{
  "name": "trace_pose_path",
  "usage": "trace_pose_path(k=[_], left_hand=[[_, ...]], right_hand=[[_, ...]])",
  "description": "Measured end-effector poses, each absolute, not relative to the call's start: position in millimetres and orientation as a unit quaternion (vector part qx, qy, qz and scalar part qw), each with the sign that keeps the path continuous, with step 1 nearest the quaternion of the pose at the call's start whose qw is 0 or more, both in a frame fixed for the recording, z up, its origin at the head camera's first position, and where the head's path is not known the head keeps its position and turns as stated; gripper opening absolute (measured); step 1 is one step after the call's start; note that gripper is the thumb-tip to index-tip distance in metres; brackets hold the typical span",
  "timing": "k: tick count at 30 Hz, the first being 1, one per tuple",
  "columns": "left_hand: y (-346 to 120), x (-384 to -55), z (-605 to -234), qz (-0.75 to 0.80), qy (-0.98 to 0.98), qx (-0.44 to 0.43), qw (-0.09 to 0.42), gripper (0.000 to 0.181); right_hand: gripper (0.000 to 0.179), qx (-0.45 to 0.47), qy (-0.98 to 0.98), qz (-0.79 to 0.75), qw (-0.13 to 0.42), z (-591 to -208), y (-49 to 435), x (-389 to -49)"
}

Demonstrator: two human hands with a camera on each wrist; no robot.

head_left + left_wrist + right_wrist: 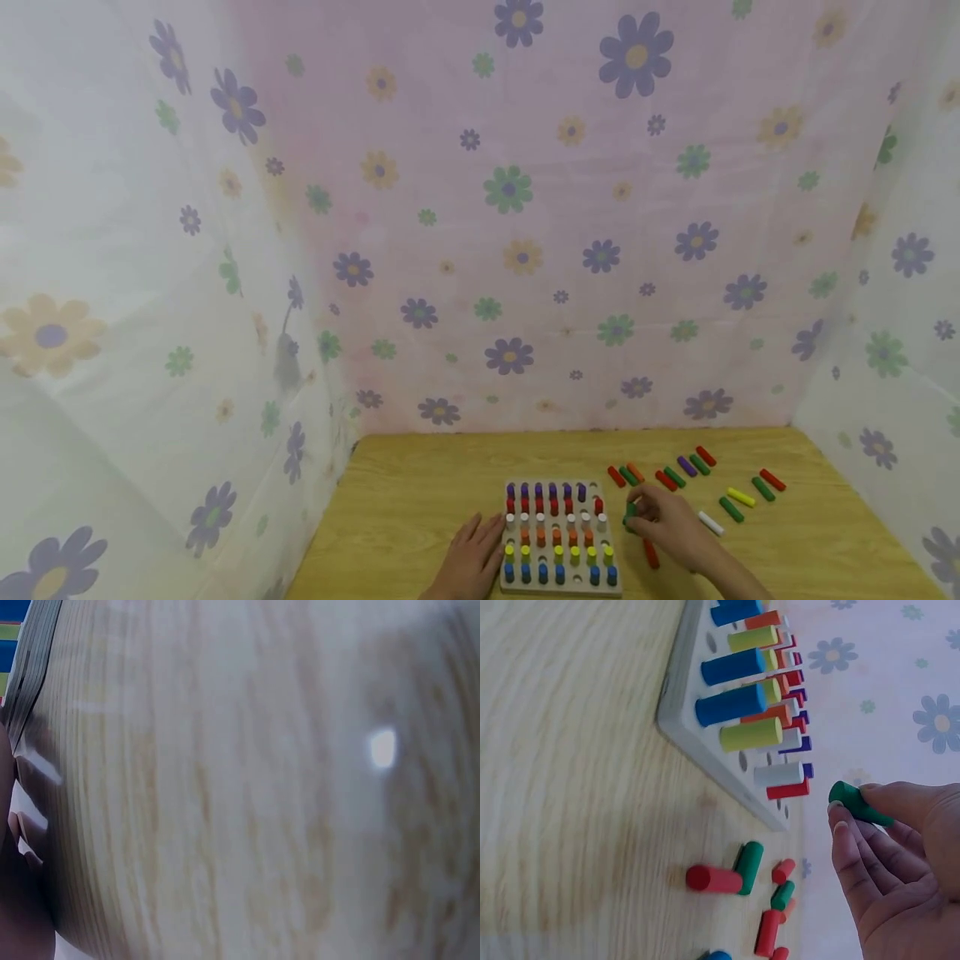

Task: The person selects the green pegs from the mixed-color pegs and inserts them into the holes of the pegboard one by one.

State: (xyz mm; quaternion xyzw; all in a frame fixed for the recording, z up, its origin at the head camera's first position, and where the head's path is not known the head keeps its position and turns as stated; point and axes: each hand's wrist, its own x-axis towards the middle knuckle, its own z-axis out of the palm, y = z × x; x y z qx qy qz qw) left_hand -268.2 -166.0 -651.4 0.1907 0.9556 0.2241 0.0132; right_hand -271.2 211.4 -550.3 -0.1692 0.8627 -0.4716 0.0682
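A white pegboard (561,590) stands on the wooden table with rows of purple, red, white, orange, yellow and blue pegs, and some bare holes among them. My left hand (472,557) rests with extended fingers along the board's left side. To the right of the board, my right hand (670,527) pinches a green peg (847,796) between thumb and fingertips, raised off the table. A red peg (651,553) lies on the table below that hand. In the right wrist view, another green peg (749,866) lies against a red one. Only the edge of the left hand shows in the left wrist view.
Loose pegs lie scattered at the right of the wooden table (420,475), including a white peg (711,523), a yellow peg (741,497), a purple peg (687,466) and several red and green ones. Flower-patterned sheets (450,167) enclose the table at the back and sides.
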Motion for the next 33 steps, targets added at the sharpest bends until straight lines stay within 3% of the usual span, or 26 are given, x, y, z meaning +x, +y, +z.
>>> trace_pose_path(k=[24,33], left_hand=[[-167.0,-267.3,-651.0,0.239,0.949,0.204,0.018,0.059],[-167.3,-267.7,-649.8,0.218,0.954,0.200,0.044,0.059]], right_hand=[[0.021,-0.118,0.825,-0.552,-0.013,-559.8,140.5,-309.9],[0.016,-0.101,0.817,-0.565,-0.054,-570.3,112.4,-324.4]])
